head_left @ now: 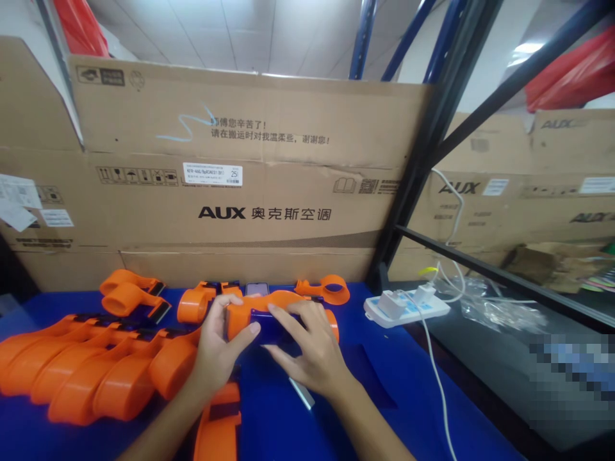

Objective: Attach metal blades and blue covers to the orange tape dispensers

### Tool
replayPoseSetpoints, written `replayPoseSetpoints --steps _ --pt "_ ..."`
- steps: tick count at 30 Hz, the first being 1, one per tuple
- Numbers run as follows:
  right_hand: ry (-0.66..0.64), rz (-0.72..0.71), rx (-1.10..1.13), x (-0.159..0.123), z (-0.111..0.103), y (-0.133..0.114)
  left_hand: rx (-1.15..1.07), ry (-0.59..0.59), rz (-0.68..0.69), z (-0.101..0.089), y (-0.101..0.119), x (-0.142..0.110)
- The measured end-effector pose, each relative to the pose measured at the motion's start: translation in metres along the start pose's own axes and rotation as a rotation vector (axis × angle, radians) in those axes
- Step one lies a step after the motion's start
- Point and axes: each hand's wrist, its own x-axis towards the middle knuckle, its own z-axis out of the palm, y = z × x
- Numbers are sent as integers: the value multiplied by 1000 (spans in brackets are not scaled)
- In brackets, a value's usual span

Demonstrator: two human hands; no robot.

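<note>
In front of me, my left hand (218, 349) is closed round the left end of an orange plastic tape dispenser (239, 319). Its thumb presses on the near side, beside a dark blue shiny piece (266, 325) across the dispenser's middle. My right hand (314, 349) has its fingers bent over the dispenser's top and right part, with the index fingertip by the blue piece's upper edge and the thumb held lower, apart from it. Below the hands lies a thin silvery strip (302, 394). Another orange dispenser (218, 426) lies under my left forearm, partly hidden.
Several orange dispensers (125, 387) line the left of the blue tabletop (269, 422); more lie behind, including one (334, 289) at back right. A phone (257, 289) lies beyond my hands. A white power strip (406, 307) with cables sits right, by a black shelf post (408, 186). Cardboard (269, 186) walls the back.
</note>
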Motion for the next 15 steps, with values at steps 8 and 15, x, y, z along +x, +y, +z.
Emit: replayPoseSetpoints --steps 8,15 --pt "29 102 129 0 -1 -3 -113 -81 3 -4 -11 -1" --pt "-102 458 631 3 -1 -4 -337 -171 -40 -6 -23 -1"
